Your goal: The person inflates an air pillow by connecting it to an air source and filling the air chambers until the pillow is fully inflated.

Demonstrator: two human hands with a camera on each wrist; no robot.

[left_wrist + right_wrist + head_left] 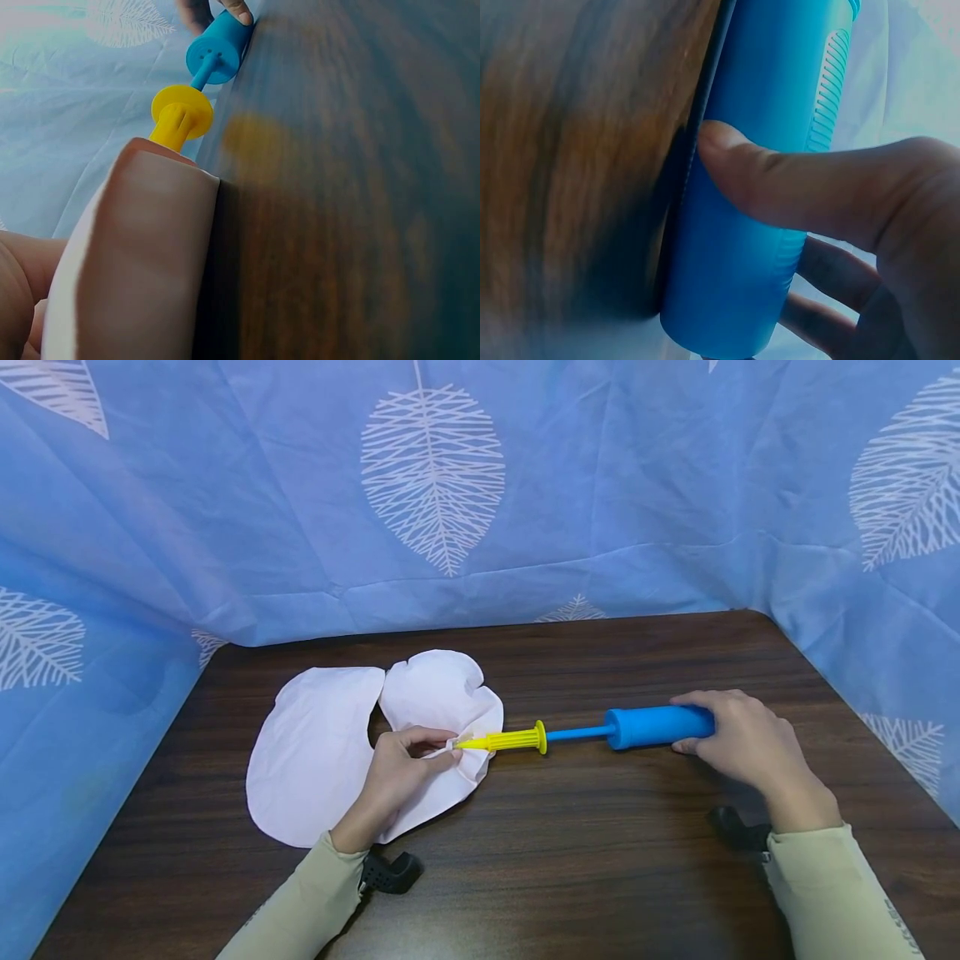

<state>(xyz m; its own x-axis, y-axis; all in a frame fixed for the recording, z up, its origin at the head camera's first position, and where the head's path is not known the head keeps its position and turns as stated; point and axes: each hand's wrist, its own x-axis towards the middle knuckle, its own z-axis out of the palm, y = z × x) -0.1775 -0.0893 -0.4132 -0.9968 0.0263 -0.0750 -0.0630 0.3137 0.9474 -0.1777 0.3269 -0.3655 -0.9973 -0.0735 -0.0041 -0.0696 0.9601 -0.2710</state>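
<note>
A pale, partly puffed-up foil balloon [311,752] with rounded lobes and wrinkled edges lies on the left half of the table. My left hand [396,777] pinches its neck around the tip of a yellow nozzle [513,740]. This nozzle belongs to a hand balloon pump whose blue barrel [648,727] lies along the table, with a length of thin blue rod showing between the two. My right hand [750,745] grips the barrel's far end, its thumb [757,180] across the side in the right wrist view. The balloon's edge [142,255] hides the nozzle tip in the left wrist view.
The dark wood-grain table [570,860] has rounded far corners. A blue cloth [600,468] with white leaf prints hangs behind it and along both sides. Black wrist devices [393,872] sit below both hands, near the sleeves.
</note>
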